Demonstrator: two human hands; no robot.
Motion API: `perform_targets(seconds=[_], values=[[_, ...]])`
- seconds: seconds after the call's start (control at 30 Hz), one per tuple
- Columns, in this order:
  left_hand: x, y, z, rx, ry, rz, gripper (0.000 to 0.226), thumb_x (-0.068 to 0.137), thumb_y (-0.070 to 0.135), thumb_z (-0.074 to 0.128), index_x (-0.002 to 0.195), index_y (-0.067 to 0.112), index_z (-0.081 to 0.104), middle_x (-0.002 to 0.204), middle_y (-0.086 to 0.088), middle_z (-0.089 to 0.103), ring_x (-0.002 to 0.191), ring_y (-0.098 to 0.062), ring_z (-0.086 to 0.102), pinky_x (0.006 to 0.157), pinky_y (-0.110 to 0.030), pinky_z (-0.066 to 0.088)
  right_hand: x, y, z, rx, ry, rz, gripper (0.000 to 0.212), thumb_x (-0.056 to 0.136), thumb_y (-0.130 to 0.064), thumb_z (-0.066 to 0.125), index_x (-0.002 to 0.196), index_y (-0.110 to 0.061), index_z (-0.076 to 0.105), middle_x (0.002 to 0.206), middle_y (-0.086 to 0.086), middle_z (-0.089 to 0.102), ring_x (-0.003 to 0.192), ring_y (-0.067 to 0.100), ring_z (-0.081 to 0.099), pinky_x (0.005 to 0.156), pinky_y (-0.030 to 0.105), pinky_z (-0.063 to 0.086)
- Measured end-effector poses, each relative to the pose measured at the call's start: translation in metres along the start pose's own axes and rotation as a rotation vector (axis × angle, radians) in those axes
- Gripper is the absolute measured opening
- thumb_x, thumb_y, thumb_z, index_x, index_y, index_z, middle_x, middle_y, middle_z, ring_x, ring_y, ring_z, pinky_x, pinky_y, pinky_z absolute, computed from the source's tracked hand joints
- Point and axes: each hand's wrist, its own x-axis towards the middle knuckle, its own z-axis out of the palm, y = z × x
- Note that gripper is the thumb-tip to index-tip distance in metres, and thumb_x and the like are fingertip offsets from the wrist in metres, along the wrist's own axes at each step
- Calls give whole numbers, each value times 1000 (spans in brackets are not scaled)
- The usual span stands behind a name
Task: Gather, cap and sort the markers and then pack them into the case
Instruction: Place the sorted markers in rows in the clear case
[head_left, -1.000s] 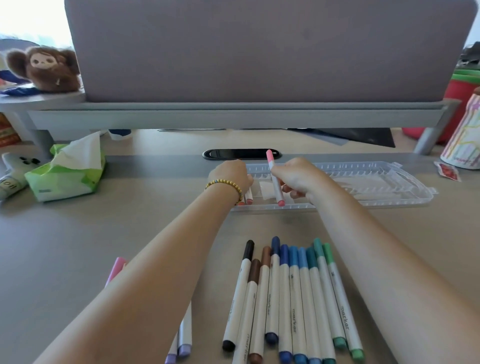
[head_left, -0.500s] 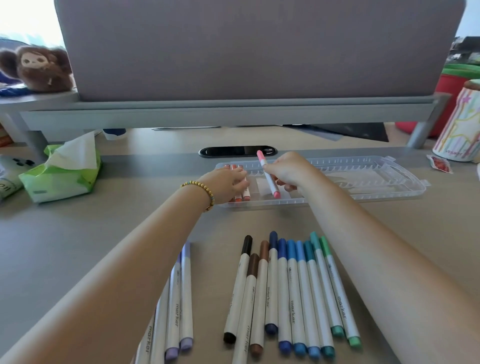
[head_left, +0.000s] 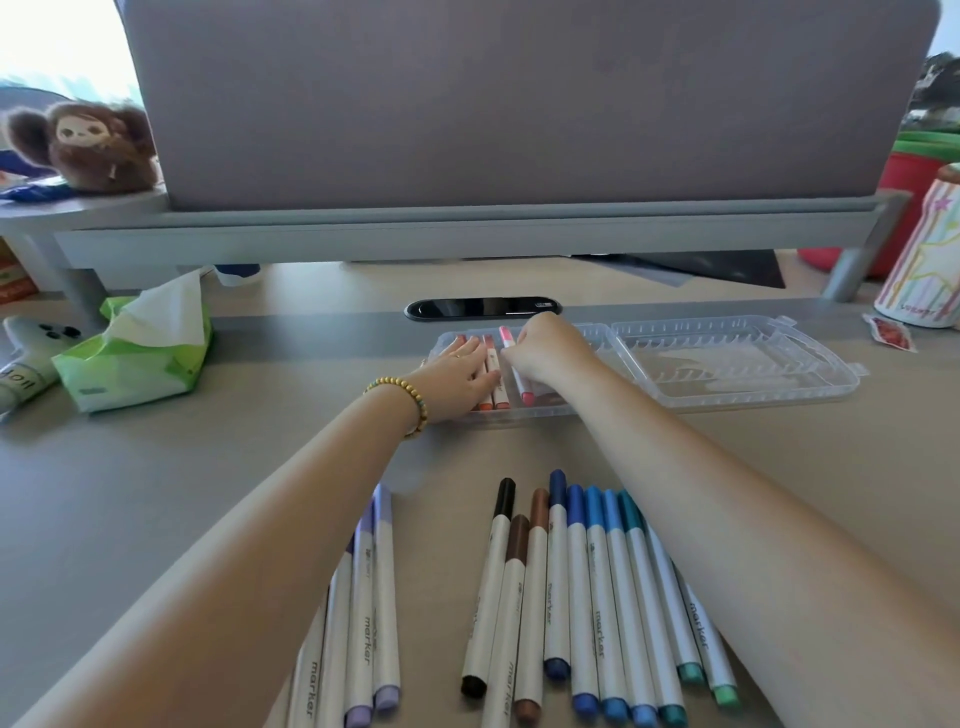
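A clear plastic case (head_left: 737, 395) lies open across the desk's far middle. In its left half lie red and orange markers (head_left: 493, 387). My left hand (head_left: 460, 371) rests flat on them with straight fingers. My right hand (head_left: 545, 353) pinches a pink marker (head_left: 519, 376), which lies low in the tray beside the others. Nearer me, a row of black, brown, blue and green capped markers (head_left: 587, 597) lies on the desk, with purple markers (head_left: 369, 613) to its left.
A monitor on a grey riser (head_left: 467, 234) stands behind the case, a black slot (head_left: 483, 307) below it. A green tissue pack (head_left: 135, 353) sits left, a plush toy (head_left: 88, 145) on the riser, a striped cup (head_left: 924, 275) and red packet (head_left: 891, 332) right.
My right hand has lowered the pink marker from a raised tilt down into the case beside the red ones. My left hand has flattened onto the markers in the tray.
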Motion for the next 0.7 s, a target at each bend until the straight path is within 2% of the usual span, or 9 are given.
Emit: perform_targets(seconds=[0.1, 0.23, 0.27, 0.33, 0.4, 0.43, 0.53, 0.6, 0.7], values=[[-3, 1, -3, -49, -64, -3, 45, 101, 18, 31, 143, 3, 24, 148, -20, 24, 139, -32, 17, 116, -39, 11, 2, -1, 1, -29, -6, -39, 16, 89, -17, 53, 79, -8, 61, 62, 4, 52, 64, 22, 56, 51, 25, 37], [-5, 2, -4, -131, -27, -152, 45, 102, 24, 27, 143, 8, 24, 153, -14, 14, 142, -30, 8, 115, -53, 9, 0, 6, -4, -103, -33, -99, 30, 93, -22, 48, 65, -12, 56, 62, 3, 52, 57, 20, 50, 50, 26, 35], [-8, 3, -7, -93, -56, -151, 45, 102, 26, 25, 144, 11, 25, 154, -13, 12, 143, -29, 5, 114, -56, 8, -3, 9, -8, -96, -42, -141, 30, 94, -22, 46, 70, -12, 62, 67, 5, 58, 62, 21, 54, 54, 27, 40], [-15, 0, -10, -13, -79, -128, 44, 102, 31, 25, 143, 15, 29, 153, -11, 16, 143, -27, 8, 111, -58, 8, -10, 15, -14, -75, -81, -257, 29, 96, -24, 44, 98, -17, 72, 94, 4, 69, 86, 22, 60, 74, 33, 47], [-19, -6, -11, 37, -93, -106, 45, 102, 32, 27, 144, 16, 28, 153, -8, 19, 143, -24, 11, 110, -59, 10, -16, 15, -20, -128, -143, -334, 32, 98, -33, 43, 121, -23, 64, 123, 2, 60, 120, 23, 46, 97, 39, 38], [-19, -7, -11, 114, -110, -83, 45, 102, 29, 30, 145, 17, 25, 153, -8, 17, 143, -24, 10, 110, -60, 13, -17, 15, -20, -205, -161, -345, 36, 98, -39, 42, 125, -25, 60, 133, 1, 54, 130, 24, 35, 103, 41, 32], [-20, -9, -5, 236, -108, -36, 51, 99, 22, 39, 146, 17, 20, 151, -12, 14, 142, -29, 8, 107, -63, 23, -22, 16, -16, -386, -147, -333, 41, 98, -48, 35, 132, -33, 52, 148, -6, 38, 137, 24, 22, 106, 43, 24], [-18, -12, 0, 170, -70, -35, 51, 99, 22, 41, 146, 16, 21, 151, -12, 13, 142, -29, 6, 107, -62, 24, -26, 18, -10, -444, -129, -309, 42, 99, -50, 30, 138, -41, 42, 155, -3, 25, 141, 26, 15, 110, 45, 17], [-17, -11, 3, -199, -5, -146, 52, 100, 32, 34, 148, 16, 21, 156, -7, 11, 144, -23, 7, 115, -53, 13, -28, 16, -9, -518, -161, -264, 43, 100, -49, 22, 142, -44, 32, 158, -2, 14, 145, 27, 3, 114, 51, 1]])
